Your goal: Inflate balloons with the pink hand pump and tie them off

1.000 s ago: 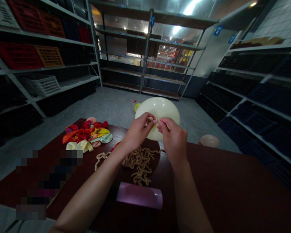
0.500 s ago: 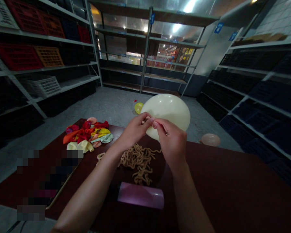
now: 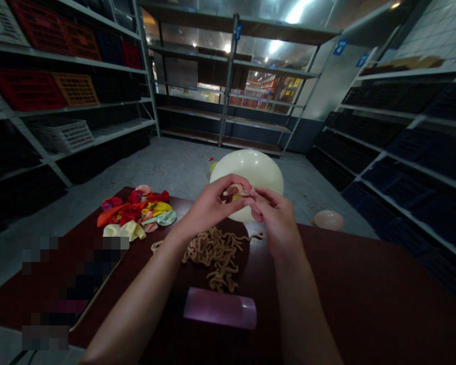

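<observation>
A large pale cream inflated balloon sits just beyond my two hands over the table's far edge. My left hand is closed, thumb and fingers pinching around the neck side of the balloon. Meeting it fingertip to fingertip, my right hand is closed there too. A bit of pale material shows between the fingers; whether it is the balloon's neck or cord I cannot tell. Below the hands lies a loose heap of tan cord pieces. Nearer me, a translucent purple cylinder rests on its side.
Deflated coloured balloons are piled at the left of the dark brown table. A blurred-out patch covers the table's left side. On the floor are a pinkish balloon and a partly hidden yellow one. Shelves with crates surround the room.
The cream balloon has shifted left and slightly down, covering more of the yellow balloon. My hands have come closer together, the left more arched, the right now turned with its fingers against the left's.
</observation>
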Motion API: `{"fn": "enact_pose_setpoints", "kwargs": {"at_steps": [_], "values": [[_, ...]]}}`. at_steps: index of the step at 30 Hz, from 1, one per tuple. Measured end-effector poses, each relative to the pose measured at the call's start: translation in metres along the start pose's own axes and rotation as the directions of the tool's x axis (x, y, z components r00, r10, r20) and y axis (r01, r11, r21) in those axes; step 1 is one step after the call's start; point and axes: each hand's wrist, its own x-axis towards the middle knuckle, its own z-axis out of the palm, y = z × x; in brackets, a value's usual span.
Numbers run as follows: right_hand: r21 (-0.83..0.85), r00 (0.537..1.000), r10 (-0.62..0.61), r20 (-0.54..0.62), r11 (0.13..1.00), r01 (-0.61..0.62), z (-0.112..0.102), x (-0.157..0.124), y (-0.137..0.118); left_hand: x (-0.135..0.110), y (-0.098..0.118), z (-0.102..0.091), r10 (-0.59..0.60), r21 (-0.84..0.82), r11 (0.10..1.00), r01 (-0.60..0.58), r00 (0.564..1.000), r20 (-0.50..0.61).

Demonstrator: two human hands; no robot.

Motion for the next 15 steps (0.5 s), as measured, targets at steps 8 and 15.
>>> {"fn": "enact_pose_setpoints", "kwargs": {"at_steps": [8, 15], "values": [[0.131, 0.998, 0.024, 0.065, 0.991, -0.033, 0.0014, -0.001, -0.001, -0.0022, -0.008, 0.0007, 0.169, 0.281, 0.952, -0.122, 0.974, -0.151], [0.027, 0.994, -0.099, 0.046, 0.995, 0.098, 0.0043, -0.0021, 0.0032, -0.0028, -0.01, 0.0008, 0.167, 0.35, 0.932, -0.089, 0.965, -0.2]]}}
